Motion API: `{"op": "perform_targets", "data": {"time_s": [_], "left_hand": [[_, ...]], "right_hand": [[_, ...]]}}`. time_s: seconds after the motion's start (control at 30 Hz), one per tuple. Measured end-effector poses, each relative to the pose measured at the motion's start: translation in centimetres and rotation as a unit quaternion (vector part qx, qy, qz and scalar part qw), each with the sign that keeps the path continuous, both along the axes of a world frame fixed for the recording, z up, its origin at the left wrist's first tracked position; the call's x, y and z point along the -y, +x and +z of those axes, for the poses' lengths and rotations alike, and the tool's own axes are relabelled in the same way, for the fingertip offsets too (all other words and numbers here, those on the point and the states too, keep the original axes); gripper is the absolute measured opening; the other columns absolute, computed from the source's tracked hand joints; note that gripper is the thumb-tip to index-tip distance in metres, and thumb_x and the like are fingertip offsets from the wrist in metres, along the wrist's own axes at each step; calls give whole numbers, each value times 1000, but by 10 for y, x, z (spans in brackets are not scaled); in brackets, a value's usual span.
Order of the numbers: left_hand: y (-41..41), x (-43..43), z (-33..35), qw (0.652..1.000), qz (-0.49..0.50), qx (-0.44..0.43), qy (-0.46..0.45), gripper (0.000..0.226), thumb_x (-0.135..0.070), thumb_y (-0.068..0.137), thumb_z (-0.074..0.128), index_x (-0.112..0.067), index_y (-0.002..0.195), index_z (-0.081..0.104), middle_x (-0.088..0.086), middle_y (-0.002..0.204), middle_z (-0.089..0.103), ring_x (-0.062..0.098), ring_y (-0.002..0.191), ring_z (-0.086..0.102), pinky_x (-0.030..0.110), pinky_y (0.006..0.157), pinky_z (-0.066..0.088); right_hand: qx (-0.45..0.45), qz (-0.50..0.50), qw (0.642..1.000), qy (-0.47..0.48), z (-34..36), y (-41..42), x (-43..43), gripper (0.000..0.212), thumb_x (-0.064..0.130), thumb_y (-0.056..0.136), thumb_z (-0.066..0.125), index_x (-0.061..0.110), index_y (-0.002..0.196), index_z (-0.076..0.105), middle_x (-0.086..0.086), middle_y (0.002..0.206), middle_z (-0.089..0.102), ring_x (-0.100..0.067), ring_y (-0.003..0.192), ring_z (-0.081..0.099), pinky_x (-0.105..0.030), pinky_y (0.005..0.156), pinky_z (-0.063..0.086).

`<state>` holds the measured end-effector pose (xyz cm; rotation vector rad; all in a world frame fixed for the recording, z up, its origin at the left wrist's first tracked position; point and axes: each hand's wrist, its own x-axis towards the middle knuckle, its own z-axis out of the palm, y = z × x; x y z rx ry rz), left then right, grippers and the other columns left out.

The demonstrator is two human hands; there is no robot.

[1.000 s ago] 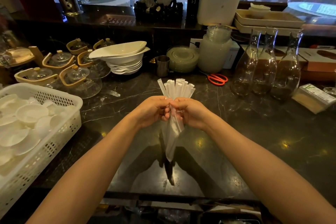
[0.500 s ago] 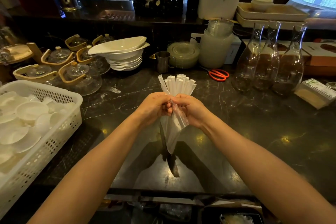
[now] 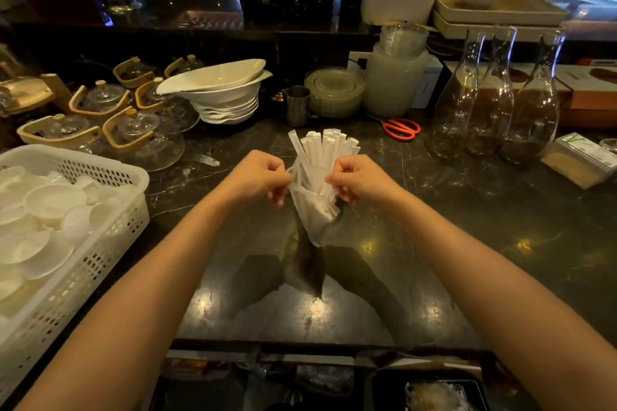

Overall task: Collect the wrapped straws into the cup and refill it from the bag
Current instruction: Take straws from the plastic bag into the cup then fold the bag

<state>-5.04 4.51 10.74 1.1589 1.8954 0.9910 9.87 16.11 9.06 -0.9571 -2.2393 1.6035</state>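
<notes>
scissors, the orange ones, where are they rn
In the head view the orange scissors lie on the dark counter, right of centre, between the frosted jar and the glass carafes.

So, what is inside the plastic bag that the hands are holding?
Wrapped straws stand in the clear bag; their tops stick out above it. The left hand and right hand pinch its edges. The straws' lower ends look blurred.

My forearms are bare to the frame's edge, no sleeves showing; my hands (image 3: 257, 177) carry no rings or watch.
</notes>
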Motion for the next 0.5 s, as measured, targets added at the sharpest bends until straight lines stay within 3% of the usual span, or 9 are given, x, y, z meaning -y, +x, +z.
{"op": "perform_targets", "data": {"time_s": [0.13, 0.37, 0.43, 0.5], "left_hand": [[-8, 2, 13, 998, 26, -54, -2, 36, 6, 77, 54, -10, 46, 45, -3, 34, 51, 3, 30, 52, 10, 34, 39], [-13, 7, 24, 990, -41, -126, -46, 31, 2, 77, 60, -9, 51, 49, 3, 47, 56, 6, 38, 58, 14, 45, 49], [-13, 7, 26, 988, -52, -133, -51, 31, 1, 77, 60, -9, 51, 49, 2, 47, 56, 7, 40, 59, 15, 46, 50], [-13, 5, 26, 988, -52, -135, -46, 31, 1, 78, 60, -10, 51, 50, 3, 49, 57, 8, 43, 61, 15, 48, 51]], "right_hand": [[66, 37, 994, 82, 15, 5, -11, 34, -6, 79, 55, 14, 55, 41, -2, 53, 47, -11, 46, 45, -20, 49, 41], [157, 113, 968, 158, 23, 7, -22, 30, -3, 76, 59, 15, 59, 43, -1, 63, 47, -9, 55, 46, -18, 54, 41], [167, 123, 966, 152, 24, 7, -22, 24, -3, 77, 59, 16, 69, 47, -1, 71, 50, -10, 57, 49, -18, 51, 42], [182, 130, 965, 135, 26, 7, -19, 24, -1, 79, 60, 18, 92, 51, 0, 84, 53, -10, 61, 54, -16, 48, 44]]}}
